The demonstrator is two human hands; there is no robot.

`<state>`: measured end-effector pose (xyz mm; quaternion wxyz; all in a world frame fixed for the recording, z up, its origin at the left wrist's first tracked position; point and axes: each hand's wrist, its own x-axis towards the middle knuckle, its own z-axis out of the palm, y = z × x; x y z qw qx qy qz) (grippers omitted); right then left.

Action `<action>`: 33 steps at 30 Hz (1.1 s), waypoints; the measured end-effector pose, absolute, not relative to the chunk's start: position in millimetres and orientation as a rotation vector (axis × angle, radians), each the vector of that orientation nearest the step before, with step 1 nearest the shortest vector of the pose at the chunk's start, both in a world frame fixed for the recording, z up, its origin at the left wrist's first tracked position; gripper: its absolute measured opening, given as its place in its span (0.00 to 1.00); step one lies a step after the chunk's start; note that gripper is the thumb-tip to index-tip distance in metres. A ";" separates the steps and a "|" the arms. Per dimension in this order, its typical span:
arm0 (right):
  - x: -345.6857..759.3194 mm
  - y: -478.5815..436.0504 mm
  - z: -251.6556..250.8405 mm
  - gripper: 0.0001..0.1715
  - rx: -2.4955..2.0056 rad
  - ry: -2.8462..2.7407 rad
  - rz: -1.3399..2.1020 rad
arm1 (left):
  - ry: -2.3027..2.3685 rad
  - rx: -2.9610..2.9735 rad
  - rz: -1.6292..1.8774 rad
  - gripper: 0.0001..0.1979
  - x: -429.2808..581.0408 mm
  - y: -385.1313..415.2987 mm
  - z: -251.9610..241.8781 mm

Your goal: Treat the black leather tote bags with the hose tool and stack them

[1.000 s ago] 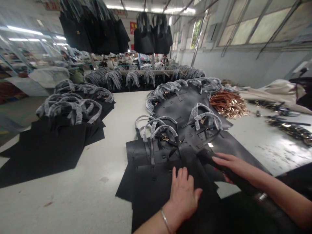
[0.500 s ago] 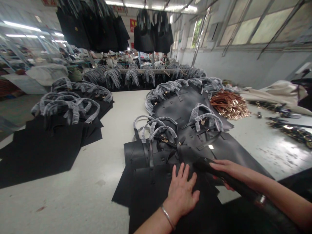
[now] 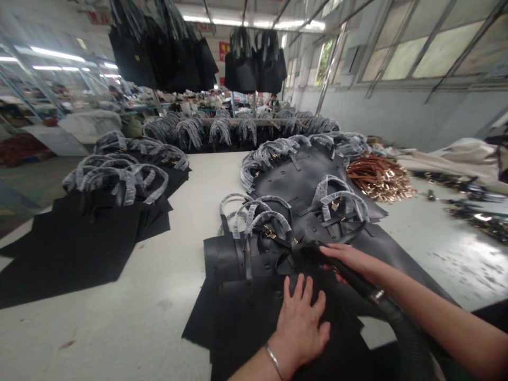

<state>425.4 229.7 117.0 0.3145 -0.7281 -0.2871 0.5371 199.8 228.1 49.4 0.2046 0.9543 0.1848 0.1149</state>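
My left hand point(image 3: 301, 328), with a silver bangle point(image 3: 273, 362) at the wrist, lies flat on a black leather bag panel point(image 3: 250, 312), fingers spread. My right hand point(image 3: 349, 263) is shut around a black nozzle point(image 3: 313, 255), which rests over the leather near the bag's wrapped handles point(image 3: 257, 214). A thick, ribbed black hose point(image 3: 408, 338) runs from the nozzle toward the lower right, with a metal band point(image 3: 379, 296) near my wrist. The nozzle's tip is hidden against the dark leather.
The white worktable point(image 3: 119, 323) holds stacked black leather bags point(image 3: 99, 211) at left and more bags beyond. Brown straps with brass fittings point(image 3: 379, 180) and dark hardware point(image 3: 480, 222) lie at right. Finished black bags point(image 3: 162, 58) hang overhead.
My right hand and the nozzle have moved up and left across the leather. More of the ribbed hose now shows at lower right. My left hand stays on the panel.
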 end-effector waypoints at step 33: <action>415.9 213.9 140.9 0.30 -2.049 -0.908 1.048 | 0.617 2.715 0.452 0.28 212.6 226.5 47.1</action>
